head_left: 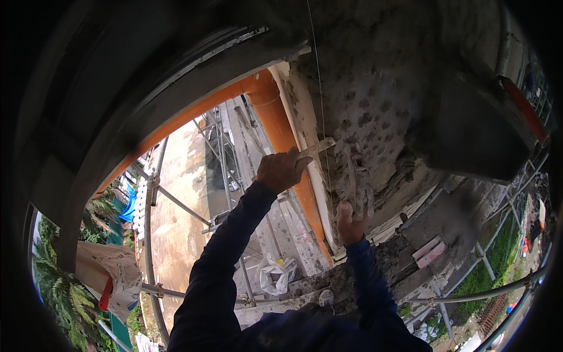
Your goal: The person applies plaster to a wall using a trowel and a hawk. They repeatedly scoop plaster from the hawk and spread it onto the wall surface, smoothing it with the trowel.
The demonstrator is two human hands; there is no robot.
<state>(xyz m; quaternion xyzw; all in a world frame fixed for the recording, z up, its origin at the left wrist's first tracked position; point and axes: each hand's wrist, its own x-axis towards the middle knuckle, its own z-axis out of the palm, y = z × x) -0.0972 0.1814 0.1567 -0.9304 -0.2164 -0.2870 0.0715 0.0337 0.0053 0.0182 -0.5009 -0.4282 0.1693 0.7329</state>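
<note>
My left hand (280, 171) is closed around a pale, flat strip (316, 148), which reaches right to the edge of the rough grey wall (375, 114). Dabs of wet-looking mortar and many small hollows mark that wall. Lower and to the right, my right hand (352, 222) is raised close to the wall with its thumb apart. Its fingers look stretched upward and grey with mortar, hard to tell from the wall behind. A thin line (319, 88) hangs down along the wall's edge. Beside it runs a thick orange pipe (275, 120).
Scaffold tubes (149, 234) stand at left, and another tube (498, 291) crosses at lower right. A white bag (274, 276) lies on the planks below. A paper sack (111, 276) is at lower left. A dark slab-like shape (475, 135) juts in at right.
</note>
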